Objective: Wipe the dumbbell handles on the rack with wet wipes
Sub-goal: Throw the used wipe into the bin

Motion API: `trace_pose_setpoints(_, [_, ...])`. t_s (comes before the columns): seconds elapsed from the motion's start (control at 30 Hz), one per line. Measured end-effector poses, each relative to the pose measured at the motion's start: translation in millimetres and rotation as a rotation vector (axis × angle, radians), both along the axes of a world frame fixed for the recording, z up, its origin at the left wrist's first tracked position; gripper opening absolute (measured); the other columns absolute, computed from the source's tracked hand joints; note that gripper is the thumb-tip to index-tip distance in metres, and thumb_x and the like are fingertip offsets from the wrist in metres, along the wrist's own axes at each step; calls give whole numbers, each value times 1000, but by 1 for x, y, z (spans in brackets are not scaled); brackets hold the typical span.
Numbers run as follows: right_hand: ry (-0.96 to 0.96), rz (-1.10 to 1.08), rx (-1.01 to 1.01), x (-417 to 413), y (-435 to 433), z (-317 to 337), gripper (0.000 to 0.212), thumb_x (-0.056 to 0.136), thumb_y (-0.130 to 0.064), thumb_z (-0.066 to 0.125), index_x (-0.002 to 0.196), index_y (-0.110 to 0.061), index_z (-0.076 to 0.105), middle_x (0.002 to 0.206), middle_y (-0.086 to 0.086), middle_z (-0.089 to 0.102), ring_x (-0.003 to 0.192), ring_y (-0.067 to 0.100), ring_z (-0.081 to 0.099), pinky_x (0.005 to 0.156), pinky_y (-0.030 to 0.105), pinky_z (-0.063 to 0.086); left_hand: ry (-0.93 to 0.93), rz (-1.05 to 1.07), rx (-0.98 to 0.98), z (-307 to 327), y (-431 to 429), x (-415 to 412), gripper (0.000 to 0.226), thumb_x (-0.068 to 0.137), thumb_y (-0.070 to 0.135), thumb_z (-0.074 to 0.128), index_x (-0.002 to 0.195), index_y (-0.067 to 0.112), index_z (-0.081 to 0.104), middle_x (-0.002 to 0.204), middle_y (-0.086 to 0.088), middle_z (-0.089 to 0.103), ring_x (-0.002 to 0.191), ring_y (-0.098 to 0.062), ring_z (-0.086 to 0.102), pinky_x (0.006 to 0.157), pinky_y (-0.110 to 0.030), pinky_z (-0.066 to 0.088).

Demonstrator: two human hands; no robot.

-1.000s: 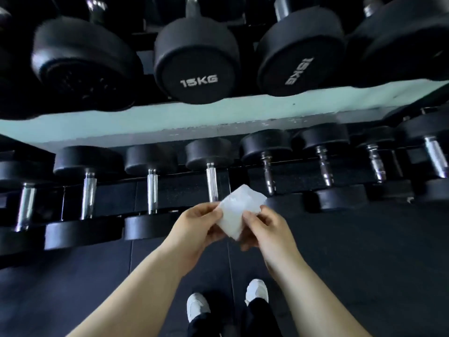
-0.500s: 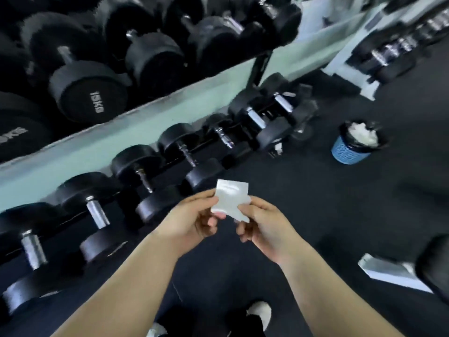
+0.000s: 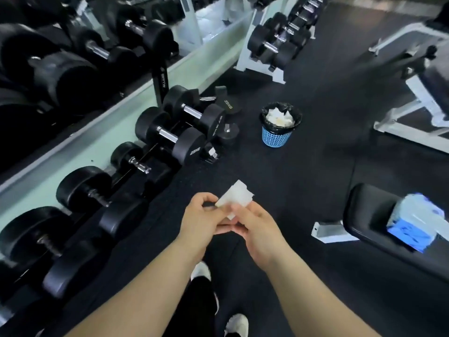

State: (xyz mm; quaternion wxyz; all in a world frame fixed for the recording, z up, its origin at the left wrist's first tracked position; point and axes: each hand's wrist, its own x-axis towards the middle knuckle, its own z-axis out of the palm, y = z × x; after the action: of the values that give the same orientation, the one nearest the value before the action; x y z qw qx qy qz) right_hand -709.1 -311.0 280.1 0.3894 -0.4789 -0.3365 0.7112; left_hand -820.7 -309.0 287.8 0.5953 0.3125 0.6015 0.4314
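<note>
A folded white wet wipe (image 3: 235, 197) is held between both hands above the dark floor. My left hand (image 3: 202, 218) pinches its left edge and my right hand (image 3: 257, 229) pinches its lower right edge. The dumbbell rack (image 3: 102, 135) runs along the left, with black dumbbells on two tiers. On the lower tier, chrome handles (image 3: 167, 135) show between round black heads. Both hands are away from the rack, to its right.
A blue bin (image 3: 277, 136) lined with a black bag and full of used white wipes stands on the floor ahead. A blue wet wipe pack (image 3: 418, 224) lies on a black bench pad (image 3: 369, 215) at right. A second rack (image 3: 274, 42) and a bench frame (image 3: 413, 93) stand farther off.
The view has swung right, away from facing the rack, so the bin, bench and wipe pack are now in sight. Both hands kept hold of the wipe throughout.
</note>
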Motion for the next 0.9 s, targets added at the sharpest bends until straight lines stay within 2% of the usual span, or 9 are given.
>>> trace_pose_setpoints(0.1, [-252, -102, 22, 16, 24, -10, 15, 89, -13, 51, 79, -11, 63, 82, 1, 65, 72, 7, 60, 62, 12, 47, 109, -127, -71, -16, 25, 16, 9, 86, 16, 62, 91, 14, 55, 83, -7, 70, 68, -9, 69, 61, -20, 56])
trace_pose_setpoints(0.2, [-421, -56, 45, 29, 61, -16, 17, 91, -15, 48, 85, -10, 64, 80, 0, 63, 66, 5, 55, 57, 12, 43, 87, -252, -156, -27, 65, 20, 10, 85, 19, 62, 84, 8, 61, 84, -9, 70, 76, -15, 67, 63, -21, 54])
trace_pose_setpoints(0.4, [-404, -67, 67, 43, 175, -15, 26, 91, -7, 44, 76, -19, 62, 53, -6, 62, 38, 6, 46, 41, 16, 38, -155, -364, -278, -32, 193, 26, 7, 89, 7, 52, 87, 10, 58, 57, 0, 64, 54, -9, 64, 49, -20, 51])
trace_pose_setpoints(0.53, [-406, -32, 108, 50, 261, -12, 30, 91, -1, 44, 82, -23, 63, 65, -6, 62, 46, 0, 53, 48, 13, 44, -243, -433, -333, -26, 280, 27, 15, 91, 11, 46, 91, 7, 61, 59, -5, 66, 54, -13, 64, 49, -23, 52])
trace_pose_setpoints(0.6, [-427, -34, 115, 56, 298, -16, 35, 90, 1, 44, 87, -28, 63, 82, -6, 63, 66, 0, 62, 61, 15, 52, -292, -455, -385, -24, 322, 31, 29, 94, 24, 40, 89, 5, 61, 62, -9, 67, 53, -15, 64, 49, -23, 52])
trace_pose_setpoints(0.67, [-512, -15, 152, 64, 331, -21, 46, 89, 4, 42, 84, -37, 62, 95, -2, 62, 88, 13, 63, 79, 28, 55, -247, -497, -412, -24, 363, 40, 39, 95, 38, 37, 87, 9, 61, 64, -9, 68, 53, -15, 64, 51, -24, 52])
trace_pose_setpoints(0.73, [-551, 8, 158, 76, 362, -22, 50, 88, 5, 40, 83, -41, 61, 97, 0, 61, 91, 12, 63, 81, 28, 54, -184, -550, -382, -26, 399, 54, 32, 92, 38, 45, 89, 11, 62, 64, -4, 69, 55, -12, 65, 52, -22, 52])
trace_pose_setpoints(0.8, [-463, -3, 129, 94, 399, -26, 42, 89, 3, 41, 90, -33, 61, 85, -4, 62, 72, -1, 62, 68, 15, 51, -154, -538, -324, -32, 436, 69, 17, 91, 26, 51, 91, 12, 61, 65, 0, 68, 55, -8, 65, 53, -20, 53])
trace_pose_setpoints(0.9, [-153, -81, -16, 125, 458, -39, 21, 92, -9, 46, 105, -19, 58, 65, -6, 63, 60, 3, 58, 64, 19, 50, -24, -490, -205, -47, 501, 95, 4, 89, 12, 56, 90, 12, 60, 70, -2, 66, 56, -7, 65, 55, -18, 54])
